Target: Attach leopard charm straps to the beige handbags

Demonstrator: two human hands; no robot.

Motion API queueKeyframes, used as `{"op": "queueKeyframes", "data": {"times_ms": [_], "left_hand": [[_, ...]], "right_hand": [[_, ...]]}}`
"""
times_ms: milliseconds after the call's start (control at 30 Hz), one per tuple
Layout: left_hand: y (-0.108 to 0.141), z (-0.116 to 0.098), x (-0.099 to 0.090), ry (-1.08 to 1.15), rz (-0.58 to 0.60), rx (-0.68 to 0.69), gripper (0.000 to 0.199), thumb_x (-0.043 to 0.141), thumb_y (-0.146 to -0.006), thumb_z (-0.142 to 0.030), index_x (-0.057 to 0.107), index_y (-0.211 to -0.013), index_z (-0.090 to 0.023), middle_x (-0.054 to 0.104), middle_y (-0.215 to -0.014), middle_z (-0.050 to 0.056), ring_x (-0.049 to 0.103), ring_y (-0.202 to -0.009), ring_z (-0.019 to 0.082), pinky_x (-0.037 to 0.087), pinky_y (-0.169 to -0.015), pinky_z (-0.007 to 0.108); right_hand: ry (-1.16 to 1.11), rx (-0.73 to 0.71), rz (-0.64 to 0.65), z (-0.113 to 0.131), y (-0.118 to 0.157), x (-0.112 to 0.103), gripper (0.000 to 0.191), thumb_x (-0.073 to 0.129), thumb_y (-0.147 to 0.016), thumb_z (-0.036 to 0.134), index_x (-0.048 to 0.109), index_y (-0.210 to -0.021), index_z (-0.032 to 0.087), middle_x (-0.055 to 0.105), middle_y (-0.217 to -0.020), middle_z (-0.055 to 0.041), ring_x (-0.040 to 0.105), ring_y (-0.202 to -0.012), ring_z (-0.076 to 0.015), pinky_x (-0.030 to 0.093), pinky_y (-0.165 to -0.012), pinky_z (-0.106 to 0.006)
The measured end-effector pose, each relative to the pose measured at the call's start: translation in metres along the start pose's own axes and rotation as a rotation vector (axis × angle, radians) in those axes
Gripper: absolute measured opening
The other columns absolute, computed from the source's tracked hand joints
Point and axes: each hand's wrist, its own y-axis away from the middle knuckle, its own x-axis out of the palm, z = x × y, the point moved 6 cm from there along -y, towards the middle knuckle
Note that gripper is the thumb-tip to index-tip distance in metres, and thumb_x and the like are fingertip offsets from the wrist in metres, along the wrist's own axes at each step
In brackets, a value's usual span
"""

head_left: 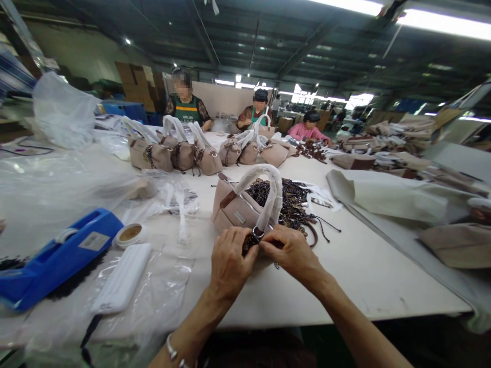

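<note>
A beige handbag (240, 210) with brown trim stands on the table in front of me, its handles (276, 189) wrapped in white film. My left hand (231, 260) is closed on a dark braided cord (248, 244) beside the metal ring (258, 233) at the handle's base. On the other side of that ring, my right hand (292, 251) pinches with thumb and forefinger; what lies between those fingertips is too small to make out. Just behind the bag lies a pile of dark braided cords (291, 202), partly hidden by the handles.
A blue tape dispenser (65, 255), a tape roll (130, 234) and a white rectangular device (121, 278) lie at left on clear plastic sheeting (169, 286). Several finished-looking bags (151, 156) line the table's far side. Co-workers (187, 107) sit beyond. Grey sheet material (391, 194) covers the right.
</note>
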Motion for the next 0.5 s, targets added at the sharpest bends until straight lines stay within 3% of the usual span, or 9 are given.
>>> {"op": "queueKeyframes", "data": {"times_ms": [267,500], "left_hand": [[-0.0004,0.0018,-0.0017,-0.05,-0.026,0.029,0.006,0.058,-0.085,-0.017,0.06,-0.087,-0.022,0.065,-0.101,0.005,0.057,-0.097,0.024,0.042,-0.084,0.038],[-0.0027,-0.0036,-0.0035,-0.182,-0.008,0.033,0.006,0.061,-0.084,-0.02,0.062,-0.09,-0.022,0.066,-0.105,0.004,0.057,-0.102,0.024,0.039,-0.088,0.04]], "right_hand": [[-0.044,-0.015,-0.033,0.0029,0.0027,0.0061,0.015,0.062,-0.081,0.015,0.071,-0.071,0.021,0.066,-0.071,0.0003,0.059,-0.069,-0.0126,0.045,-0.066,-0.024],[-0.107,-0.034,-0.07,0.0068,0.001,0.0035,0.016,0.062,-0.079,0.014,0.067,-0.065,0.02,0.065,-0.066,0.0004,0.059,-0.065,-0.0127,0.045,-0.064,-0.025]]}}
